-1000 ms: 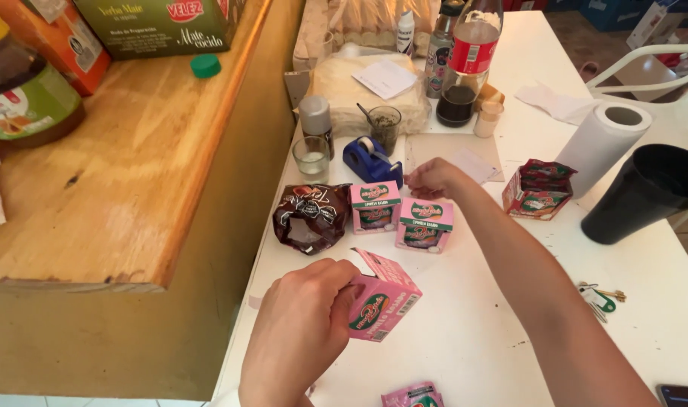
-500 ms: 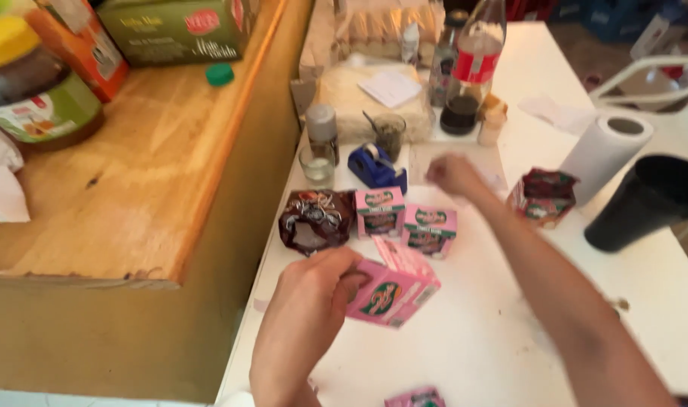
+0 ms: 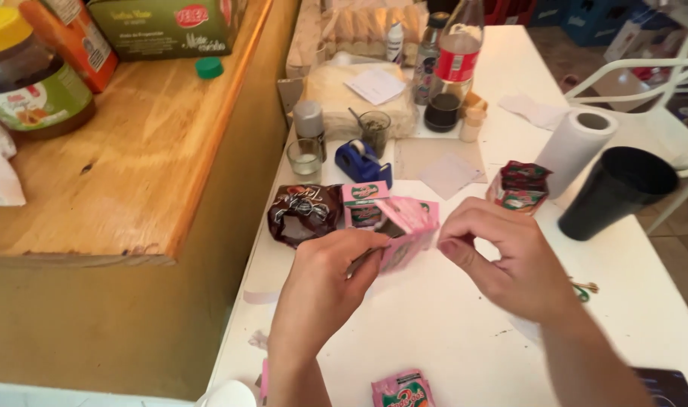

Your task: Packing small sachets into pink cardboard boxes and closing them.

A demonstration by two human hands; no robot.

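Observation:
A small pink carton (image 3: 409,230) hangs tilted just above the white table (image 3: 449,339); my left hand (image 3: 330,279) grips its lower left side. My right hand (image 3: 506,252) pinches the carton's right edge with thumb and fingers curled. Behind it a second pink carton (image 3: 364,202) stands next to a dark brown crinkled packet (image 3: 305,213). A third pink and green packet (image 3: 402,390) lies near the table's front edge.
A blue tape dispenser (image 3: 363,161), small glasses (image 3: 305,157) and a cola bottle (image 3: 448,68) stand at the back. A paper roll (image 3: 575,149), a black cup (image 3: 617,192) and a red-green packet (image 3: 519,187) are at right. A wooden counter (image 3: 133,151) with jars runs along the left.
My right hand has come back from the cartons on the table to the carton that my left hand holds, and now pinches its right edge. The carton has risen slightly.

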